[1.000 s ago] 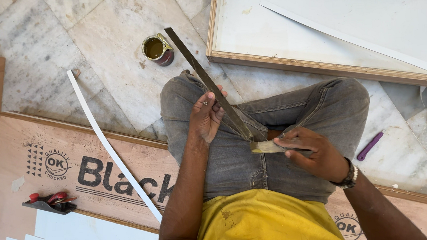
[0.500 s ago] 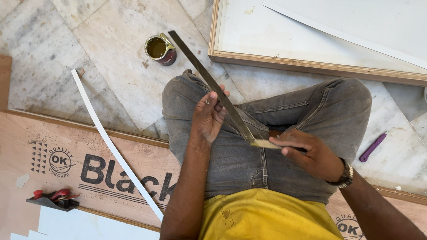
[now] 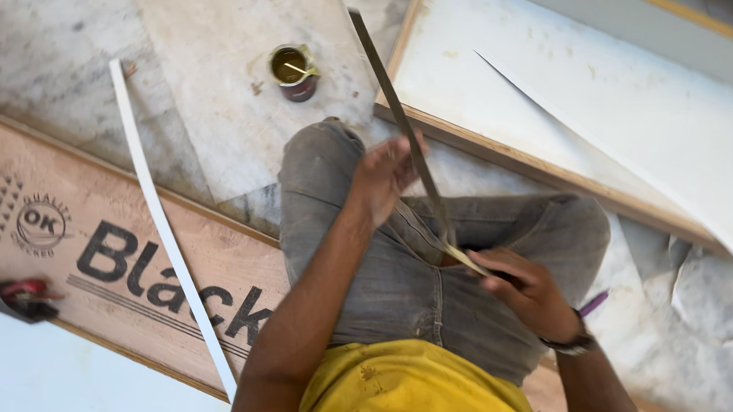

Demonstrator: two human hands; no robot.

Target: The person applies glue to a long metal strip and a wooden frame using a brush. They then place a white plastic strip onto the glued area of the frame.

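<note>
I sit cross-legged on the floor in grey jeans. My left hand (image 3: 386, 176) grips a long, thin dark strip (image 3: 390, 104) partway along its length; the strip slants up and away over my knee. My right hand (image 3: 525, 290), with a watch on its wrist, holds a small flat applicator (image 3: 468, 261) pressed against the strip's near end, over my lap. A small open tin of yellowish glue (image 3: 293, 70) with a stick in it stands on the marble beyond my left knee.
A plywood sheet with printed lettering (image 3: 92, 237) lies at left, a white edge strip (image 3: 163, 225) across it. A red-handled tool (image 3: 12, 296) rests near a white laminate panel (image 3: 75, 388). A framed white board (image 3: 594, 85) lies at right, a purple pen (image 3: 593, 304) near my right wrist.
The view has shifted and closed in. My left hand has slid along the dark strip, and the strip now stands steeper. My right hand stays at its near end.
</note>
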